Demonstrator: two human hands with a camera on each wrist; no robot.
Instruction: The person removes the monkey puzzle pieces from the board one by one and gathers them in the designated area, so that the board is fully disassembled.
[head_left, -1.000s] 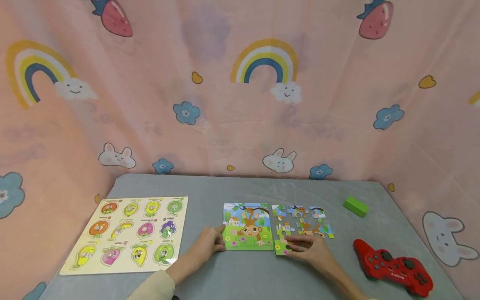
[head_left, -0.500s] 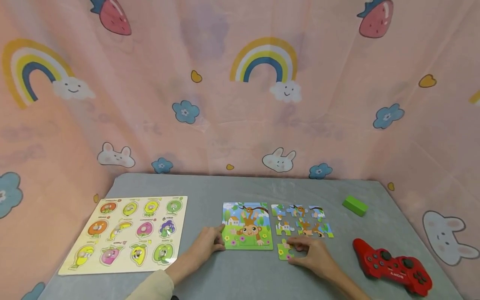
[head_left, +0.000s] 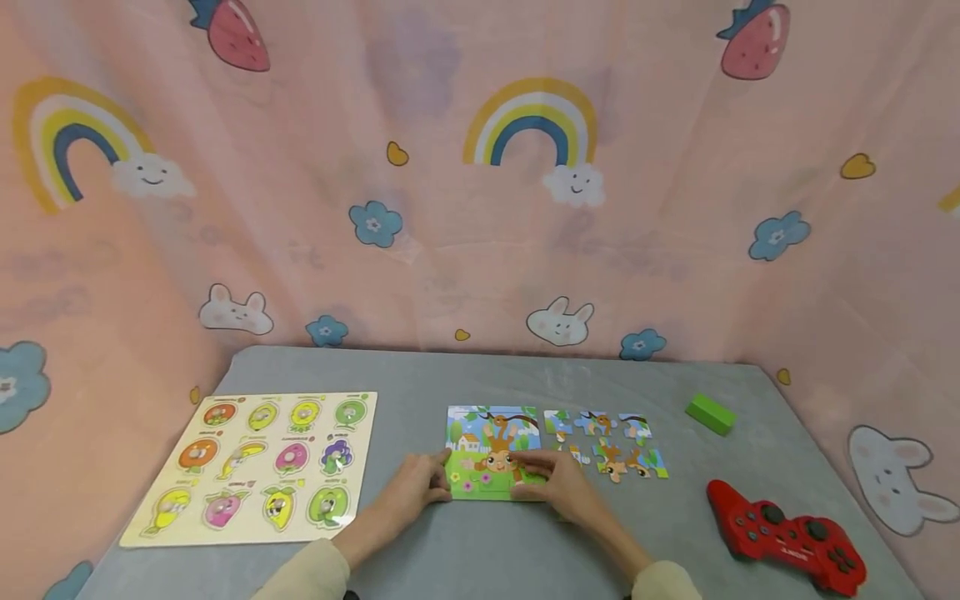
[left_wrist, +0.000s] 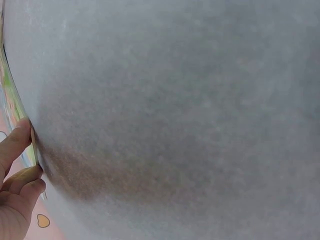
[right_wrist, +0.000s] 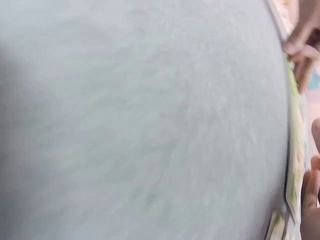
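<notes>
A square monkey puzzle board (head_left: 483, 417) lies at the middle of the table. My left hand (head_left: 412, 483) holds its left edge; in the left wrist view that hand's fingertips (left_wrist: 22, 127) are right at the board's rim. Over the board's lower right part is my right hand (head_left: 566, 483), thumb and forefinger bent and spread apart. In the right wrist view its fingertips (right_wrist: 311, 175) hover by the board's edge. Beside the board lie several loose jigsaw pieces (head_left: 596, 422). One more piece (right_wrist: 276, 227) lies next to the board's corner, mostly hidden under my right hand in the head view.
A cream fruit knob-puzzle board (head_left: 247, 483) lies on the left of the grey table (head_left: 390, 558). At the right are a green block (head_left: 711, 414) and a red game controller (head_left: 787, 537). A pink patterned cloth (head_left: 450, 275) rises behind and beside the table.
My right hand has shifted a green jigsaw piece slightly toward me, let it go beside the board, and moved left over the board. My left hand has stayed at the board's edge.
</notes>
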